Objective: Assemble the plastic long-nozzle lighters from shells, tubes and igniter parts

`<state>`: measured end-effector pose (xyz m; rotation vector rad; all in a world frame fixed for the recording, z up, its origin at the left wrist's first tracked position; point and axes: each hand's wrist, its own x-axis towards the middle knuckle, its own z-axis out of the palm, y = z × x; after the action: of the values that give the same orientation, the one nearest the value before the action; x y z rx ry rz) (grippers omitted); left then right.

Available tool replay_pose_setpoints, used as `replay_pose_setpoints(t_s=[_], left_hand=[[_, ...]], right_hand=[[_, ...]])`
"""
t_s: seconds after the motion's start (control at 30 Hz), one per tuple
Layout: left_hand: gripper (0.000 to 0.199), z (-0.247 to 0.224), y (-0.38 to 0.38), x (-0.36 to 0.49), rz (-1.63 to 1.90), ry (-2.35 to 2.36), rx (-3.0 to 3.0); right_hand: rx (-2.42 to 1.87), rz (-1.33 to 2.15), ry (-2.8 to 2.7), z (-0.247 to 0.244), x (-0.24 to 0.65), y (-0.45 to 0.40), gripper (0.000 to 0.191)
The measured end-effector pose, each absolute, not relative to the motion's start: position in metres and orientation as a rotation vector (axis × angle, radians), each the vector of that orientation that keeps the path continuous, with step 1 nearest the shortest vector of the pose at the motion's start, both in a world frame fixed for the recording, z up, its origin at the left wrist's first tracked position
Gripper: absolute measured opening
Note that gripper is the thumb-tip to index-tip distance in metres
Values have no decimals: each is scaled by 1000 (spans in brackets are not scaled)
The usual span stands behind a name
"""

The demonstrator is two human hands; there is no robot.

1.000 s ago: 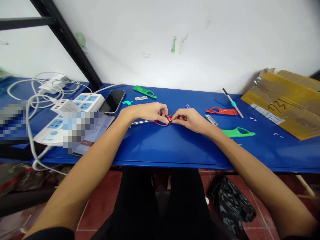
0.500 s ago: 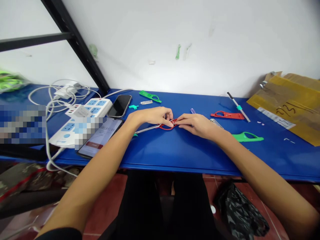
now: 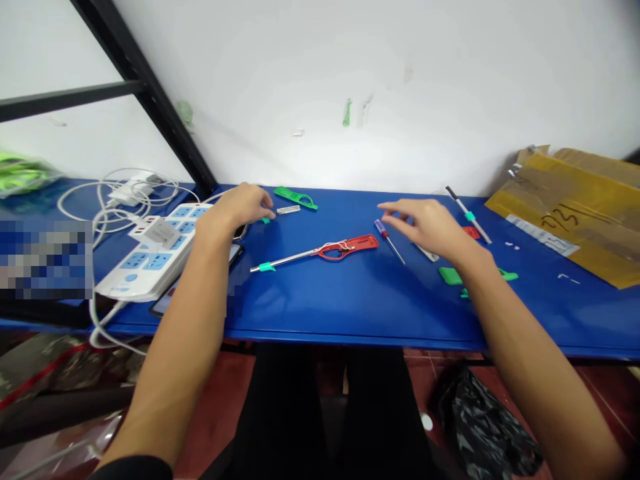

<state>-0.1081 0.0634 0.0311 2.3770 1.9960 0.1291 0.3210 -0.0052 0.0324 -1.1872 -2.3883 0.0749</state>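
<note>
A red lighter half-shell (image 3: 364,244) with a long metal rod and white wire lies on the blue table (image 3: 320,307), untouched. My left hand (image 3: 249,203) hovers by a small teal piece (image 3: 266,220), its fingers apart and curved, left of a small metal-and-clear part (image 3: 289,209). My right hand (image 3: 423,219) is raised beside the purple-handled screwdriver (image 3: 381,227), fingers spread and holding nothing. Under that hand are a small pale part (image 3: 429,254) and a red shell (image 3: 471,233), partly hidden. A green shell (image 3: 450,275) lies by the right forearm.
Another green shell (image 3: 296,197) lies near the wall. A white power strip (image 3: 130,277) with cables and dark phones stand at the left. On the right are a black-tipped rod (image 3: 469,215) and a taped cardboard box (image 3: 575,213).
Both hands have let go of the red shell with the rod and moved apart, the left one to the left and up, the right one to the right. The screwdriver now shows fully.
</note>
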Motion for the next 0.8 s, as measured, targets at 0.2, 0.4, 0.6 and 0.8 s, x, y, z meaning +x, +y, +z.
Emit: replay_pose_setpoints(t_s=[0.2, 0.4, 0.6, 0.8], left_hand=[[25, 32, 64, -106, -124, 1905, 2189], [35, 42, 38, -64, 114, 1366, 2297], [35, 53, 5, -17, 209, 1030, 2332], [22, 50, -5, -3, 201, 1049, 2359]], right_hand=[[-1277, 40, -2241, 36, 346, 8, 38], [-1127, 275, -2362, 24, 321, 2, 34], [-904, 406, -2545, 6, 292, -4, 35], [-992, 572, -2563, -5, 280, -10, 21]])
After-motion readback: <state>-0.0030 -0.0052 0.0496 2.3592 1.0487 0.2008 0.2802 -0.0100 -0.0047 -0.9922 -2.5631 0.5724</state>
